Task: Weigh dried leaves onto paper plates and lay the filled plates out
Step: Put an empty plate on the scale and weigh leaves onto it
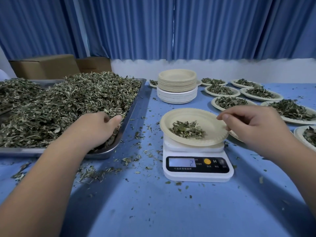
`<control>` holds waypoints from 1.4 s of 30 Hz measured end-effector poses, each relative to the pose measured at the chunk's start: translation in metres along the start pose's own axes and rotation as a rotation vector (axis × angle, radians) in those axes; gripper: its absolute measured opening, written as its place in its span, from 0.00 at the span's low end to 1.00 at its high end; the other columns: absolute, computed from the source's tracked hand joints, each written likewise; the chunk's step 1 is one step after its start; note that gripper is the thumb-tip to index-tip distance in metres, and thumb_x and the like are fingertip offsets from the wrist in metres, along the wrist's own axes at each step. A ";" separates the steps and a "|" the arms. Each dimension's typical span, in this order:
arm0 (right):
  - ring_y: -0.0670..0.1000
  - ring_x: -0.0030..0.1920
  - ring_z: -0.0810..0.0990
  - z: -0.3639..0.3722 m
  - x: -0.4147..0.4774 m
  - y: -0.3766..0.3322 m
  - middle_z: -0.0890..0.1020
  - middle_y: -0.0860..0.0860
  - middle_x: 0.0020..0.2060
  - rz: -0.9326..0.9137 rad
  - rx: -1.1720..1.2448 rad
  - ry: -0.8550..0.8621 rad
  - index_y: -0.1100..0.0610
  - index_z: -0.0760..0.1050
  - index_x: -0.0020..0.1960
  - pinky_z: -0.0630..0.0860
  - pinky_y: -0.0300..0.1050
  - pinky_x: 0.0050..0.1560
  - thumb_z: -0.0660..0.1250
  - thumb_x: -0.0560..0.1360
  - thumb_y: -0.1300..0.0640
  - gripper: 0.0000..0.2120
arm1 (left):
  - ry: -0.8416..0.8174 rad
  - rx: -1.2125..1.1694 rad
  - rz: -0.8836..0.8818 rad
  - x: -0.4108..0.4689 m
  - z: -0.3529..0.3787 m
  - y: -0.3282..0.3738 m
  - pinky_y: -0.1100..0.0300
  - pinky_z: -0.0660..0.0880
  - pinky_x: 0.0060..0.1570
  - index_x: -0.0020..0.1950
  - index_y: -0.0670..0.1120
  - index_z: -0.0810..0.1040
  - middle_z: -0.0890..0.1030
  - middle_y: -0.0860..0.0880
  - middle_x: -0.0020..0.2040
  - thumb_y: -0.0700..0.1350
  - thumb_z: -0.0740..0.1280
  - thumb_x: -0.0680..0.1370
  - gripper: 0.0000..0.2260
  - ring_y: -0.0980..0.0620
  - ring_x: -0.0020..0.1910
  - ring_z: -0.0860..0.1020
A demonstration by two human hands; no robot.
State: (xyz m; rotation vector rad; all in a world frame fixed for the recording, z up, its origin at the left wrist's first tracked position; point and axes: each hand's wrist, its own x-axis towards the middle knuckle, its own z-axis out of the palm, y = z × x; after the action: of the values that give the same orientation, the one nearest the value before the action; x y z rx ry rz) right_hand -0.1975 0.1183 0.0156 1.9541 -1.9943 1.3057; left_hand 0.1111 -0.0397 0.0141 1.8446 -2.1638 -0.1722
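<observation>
Left hand (pixel 99 129) grabs dried leaves (pixel 68 103); right hand (pixel 253 129) pinches the paper plate (pixel 196 117) rim. Pressure there may falsify the scale (pixel 196 173) reading.

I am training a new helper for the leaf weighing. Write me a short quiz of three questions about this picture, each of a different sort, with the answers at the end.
1. True or false: the plate on the scale already holds some leaves.
2. Where is the left hand? A) in the tray of leaves B) on the stack of empty plates C) on the yellow button
3. Fill the gap: the display of the scale shows the digit ___.
Key: 1 true; 2 A; 3 the digit 2.
</observation>
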 end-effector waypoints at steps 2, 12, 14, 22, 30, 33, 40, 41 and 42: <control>0.44 0.22 0.69 0.000 0.000 -0.001 0.81 0.56 0.28 0.001 0.000 -0.006 0.47 0.82 0.41 0.63 0.30 0.23 0.66 0.75 0.59 0.09 | -0.083 -0.063 0.068 0.000 0.002 0.001 0.51 0.72 0.57 0.73 0.53 0.66 0.70 0.44 0.71 0.71 0.46 0.75 0.34 0.44 0.63 0.73; 0.46 0.27 0.73 0.001 0.000 0.000 0.81 0.52 0.28 -0.006 0.016 -0.029 0.42 0.80 0.39 0.66 0.30 0.26 0.67 0.75 0.58 0.12 | -0.356 0.063 0.143 -0.018 -0.002 0.010 0.55 0.69 0.60 0.72 0.48 0.70 0.75 0.48 0.64 0.73 0.44 0.69 0.43 0.47 0.61 0.74; 0.49 0.28 0.74 0.001 0.000 0.001 0.81 0.52 0.28 -0.006 0.026 -0.027 0.42 0.80 0.39 0.66 0.31 0.26 0.67 0.75 0.58 0.12 | -0.338 0.118 0.131 -0.022 0.000 0.012 0.57 0.69 0.51 0.69 0.46 0.72 0.76 0.47 0.57 0.71 0.46 0.74 0.38 0.49 0.52 0.74; 0.45 0.26 0.72 0.001 0.001 0.001 0.81 0.51 0.28 -0.016 0.026 -0.011 0.43 0.80 0.39 0.65 0.30 0.25 0.66 0.74 0.58 0.11 | -0.317 0.288 0.107 -0.032 0.006 0.015 0.57 0.73 0.42 0.49 0.44 0.75 0.80 0.46 0.47 0.66 0.50 0.79 0.27 0.48 0.44 0.79; 0.49 0.28 0.73 0.000 0.000 -0.001 0.81 0.52 0.28 -0.014 0.010 -0.026 0.46 0.81 0.41 0.66 0.32 0.26 0.66 0.75 0.58 0.10 | -0.172 0.218 0.025 -0.031 0.007 0.016 0.53 0.78 0.45 0.41 0.44 0.77 0.80 0.47 0.37 0.72 0.51 0.74 0.33 0.48 0.37 0.79; 0.51 0.28 0.75 0.000 0.000 -0.001 0.81 0.52 0.28 -0.012 0.014 -0.029 0.45 0.81 0.40 0.67 0.34 0.27 0.67 0.75 0.58 0.10 | -0.128 0.179 0.013 -0.026 0.009 0.015 0.58 0.71 0.35 0.34 0.45 0.71 0.73 0.49 0.30 0.71 0.53 0.75 0.30 0.48 0.30 0.73; 0.47 0.29 0.75 -0.001 0.000 0.000 0.81 0.51 0.28 -0.032 0.027 -0.013 0.42 0.80 0.39 0.67 0.31 0.28 0.67 0.75 0.58 0.12 | 0.039 0.022 0.024 -0.016 0.007 0.007 0.60 0.66 0.29 0.38 0.42 0.78 0.71 0.48 0.25 0.67 0.61 0.76 0.27 0.49 0.26 0.71; 0.46 0.29 0.74 -0.001 0.000 0.000 0.81 0.52 0.28 -0.033 0.031 -0.011 0.42 0.79 0.39 0.67 0.30 0.28 0.67 0.75 0.58 0.12 | 0.061 -0.014 0.019 -0.016 0.006 0.007 0.60 0.66 0.28 0.37 0.42 0.78 0.72 0.49 0.23 0.65 0.62 0.76 0.26 0.49 0.25 0.71; 0.46 0.29 0.74 -0.002 0.000 0.000 0.81 0.52 0.28 -0.033 0.037 -0.011 0.41 0.79 0.38 0.67 0.30 0.28 0.67 0.75 0.58 0.12 | 0.078 -0.058 0.008 -0.015 0.006 0.007 0.61 0.66 0.27 0.36 0.42 0.77 0.72 0.49 0.22 0.64 0.64 0.75 0.25 0.50 0.23 0.71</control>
State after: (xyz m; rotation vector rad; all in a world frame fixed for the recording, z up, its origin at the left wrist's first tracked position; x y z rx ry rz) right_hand -0.1984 0.1194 0.0169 2.0055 -1.9483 1.3361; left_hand 0.1053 -0.0240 0.0085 1.7806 -2.0910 -0.1568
